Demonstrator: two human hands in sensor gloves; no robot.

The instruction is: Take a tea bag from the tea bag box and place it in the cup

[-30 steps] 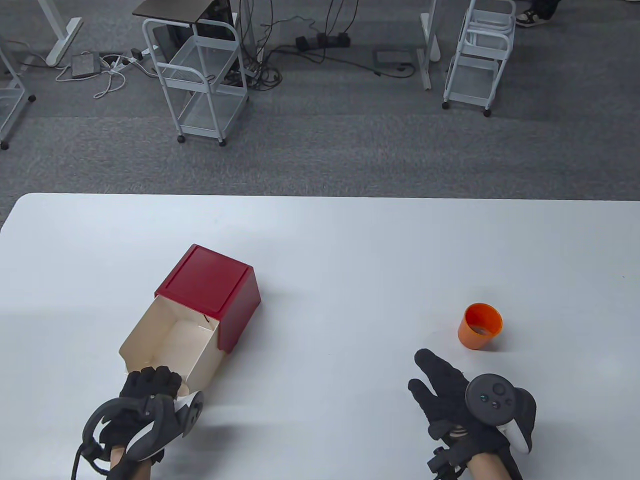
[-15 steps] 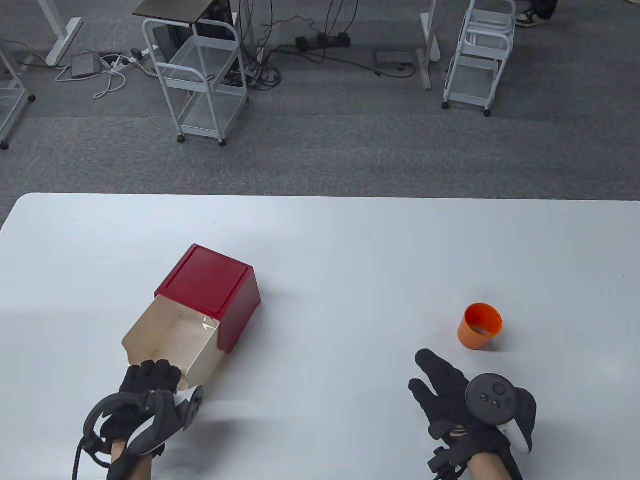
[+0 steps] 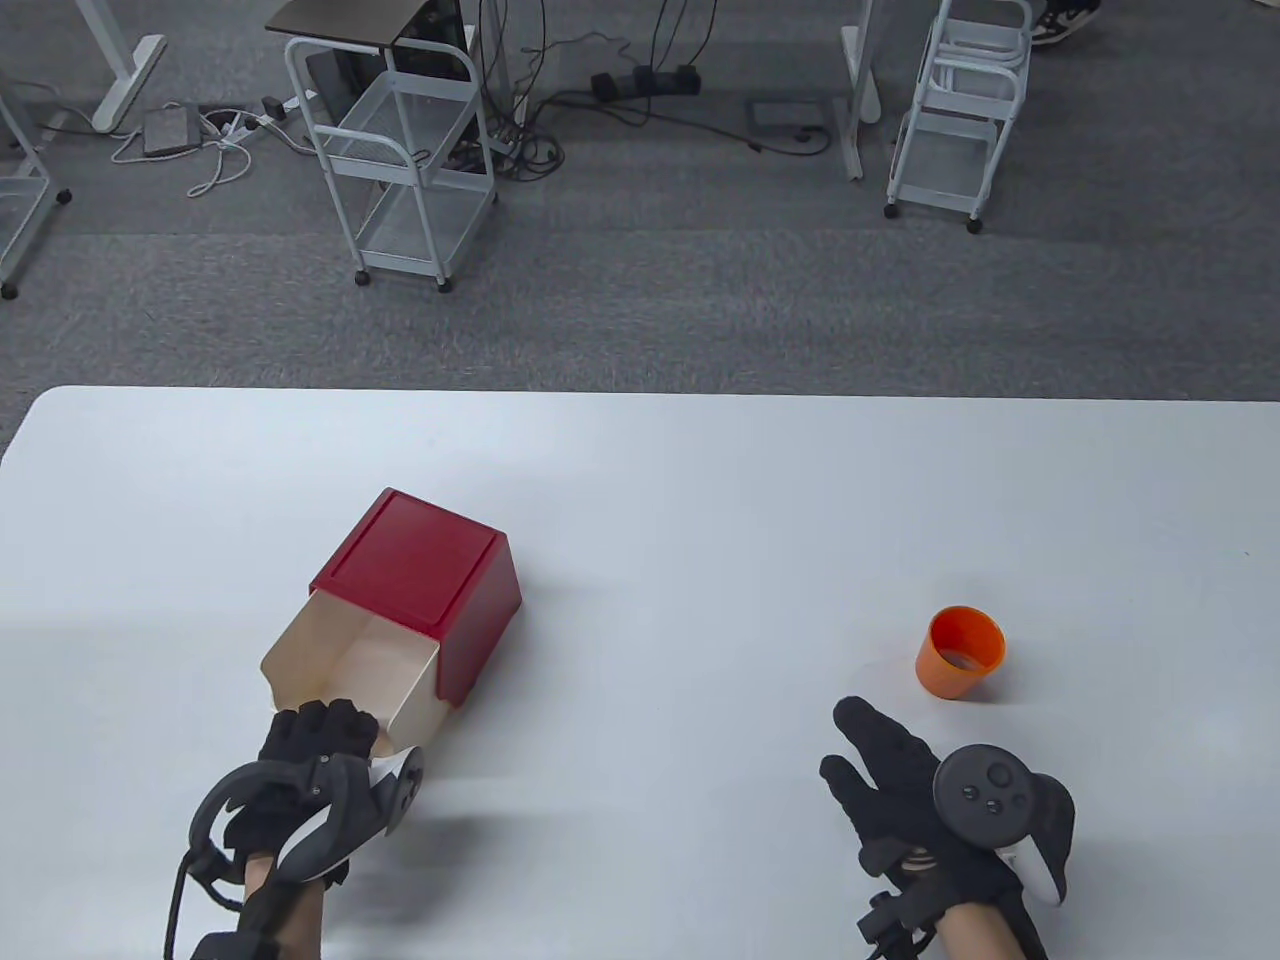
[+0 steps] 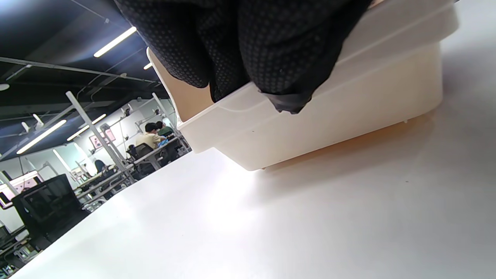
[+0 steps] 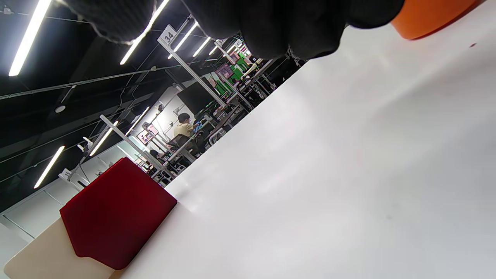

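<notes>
- The left hand (image 3: 315, 770) has its grip closed over the near rim of the cream drawer (image 3: 355, 672), pulled partway out of the red tea bag box (image 3: 425, 585).
- The right hand (image 3: 905, 795) rests on the table (image 3: 700, 480), fingers spread, gripping nothing, near the orange cup (image 3: 958, 652).
- No tea bag can be made out.

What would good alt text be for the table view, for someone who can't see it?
A gloved left hand grips the near end of a cream drawer pulled partway out of a red tea bag box on a white table. The right hand rests open near an upright orange cup; carts and cables beyond.
</notes>
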